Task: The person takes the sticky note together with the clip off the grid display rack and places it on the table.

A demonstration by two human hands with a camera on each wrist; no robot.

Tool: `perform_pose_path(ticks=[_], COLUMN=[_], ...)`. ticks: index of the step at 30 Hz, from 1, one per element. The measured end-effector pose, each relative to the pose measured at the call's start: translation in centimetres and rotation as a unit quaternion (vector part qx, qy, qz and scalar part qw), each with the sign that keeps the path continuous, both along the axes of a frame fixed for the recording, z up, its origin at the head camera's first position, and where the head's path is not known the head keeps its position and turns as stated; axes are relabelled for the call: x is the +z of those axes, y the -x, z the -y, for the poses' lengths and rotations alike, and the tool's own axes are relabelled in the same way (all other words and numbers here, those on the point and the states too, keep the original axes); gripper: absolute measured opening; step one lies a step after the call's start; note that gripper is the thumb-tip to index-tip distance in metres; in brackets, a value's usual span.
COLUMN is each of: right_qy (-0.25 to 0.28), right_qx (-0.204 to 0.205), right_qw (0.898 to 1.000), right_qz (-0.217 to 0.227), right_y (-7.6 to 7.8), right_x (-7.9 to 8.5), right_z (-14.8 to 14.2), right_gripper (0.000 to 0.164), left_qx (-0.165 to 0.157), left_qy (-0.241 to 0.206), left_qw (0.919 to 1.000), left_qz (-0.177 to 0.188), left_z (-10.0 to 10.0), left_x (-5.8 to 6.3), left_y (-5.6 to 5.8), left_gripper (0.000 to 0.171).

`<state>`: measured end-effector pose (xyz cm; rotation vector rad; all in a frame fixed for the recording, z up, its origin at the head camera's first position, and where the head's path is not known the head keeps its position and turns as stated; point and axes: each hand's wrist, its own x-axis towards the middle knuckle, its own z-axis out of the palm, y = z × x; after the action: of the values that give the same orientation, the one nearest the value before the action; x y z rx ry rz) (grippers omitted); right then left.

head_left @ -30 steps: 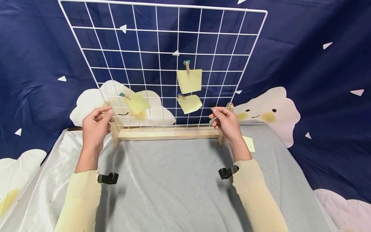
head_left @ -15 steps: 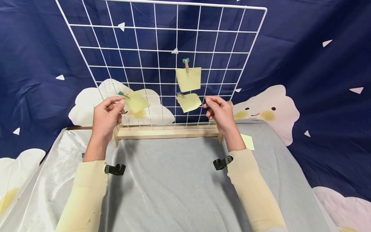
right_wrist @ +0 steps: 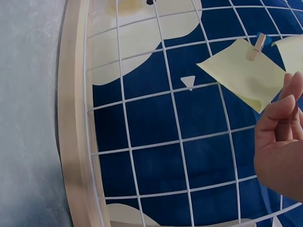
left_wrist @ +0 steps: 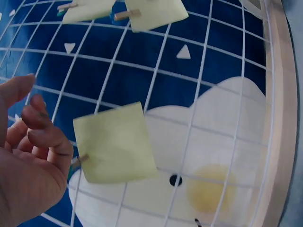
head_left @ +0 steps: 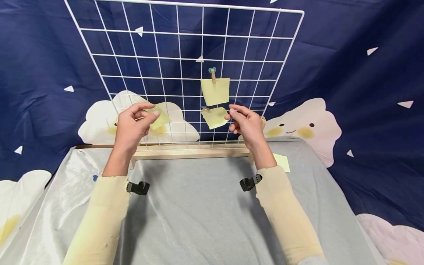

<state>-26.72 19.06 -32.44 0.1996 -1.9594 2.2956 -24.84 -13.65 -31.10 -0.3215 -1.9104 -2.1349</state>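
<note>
A white wire grid stands in a wooden base, with yellow paper notes pegged to it. In the head view my left hand is at the left note, partly covering it. Its thumb and index finger are apart, holding nothing visible; a small clothespin grips that note's edge in the left wrist view. My right hand is beside the lower middle note, fingertips close to its right edge; whether they touch is unclear. Above it, a clothespin with a teal heart holds the upper note.
A loose yellow note lies on the grey cloth by my right forearm. Near my left sleeve is a small blue object. Behind the grid hangs a navy curtain with cloud shapes.
Both hands have left the lower sides of the grid and moved up and inward, the left to the left note, the right to the lower middle note. The notes stay pegged.
</note>
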Motion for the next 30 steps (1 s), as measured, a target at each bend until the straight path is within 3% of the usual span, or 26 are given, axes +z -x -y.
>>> perform_pose_path(ticks=[13, 21, 30], right_qy=[0.000, 0.000, 0.021], right_qx=[0.005, 0.003, -0.010], right_qw=[1.000, 1.000, 1.000], right_qz=[0.004, -0.004, -0.006], right_y=[0.5, 0.6, 0.8], right_x=[0.1, 0.5, 0.8], right_z=[1.0, 1.5, 1.9], right_gripper=[0.040, 0.041, 0.026], left_qx=[-0.042, -0.039, -0.053], left_qy=[0.029, 0.038, 0.047], left_qw=[0.9985, 0.9983, 0.9968], left_qz=[-0.021, -0.020, -0.039], left_z=[-3.1, -4.4, -6.9], left_x=[1.8, 2.6, 3.5], left_y=[0.8, 1.1, 1.8], left_gripper=[0.023, 0.026, 0.028])
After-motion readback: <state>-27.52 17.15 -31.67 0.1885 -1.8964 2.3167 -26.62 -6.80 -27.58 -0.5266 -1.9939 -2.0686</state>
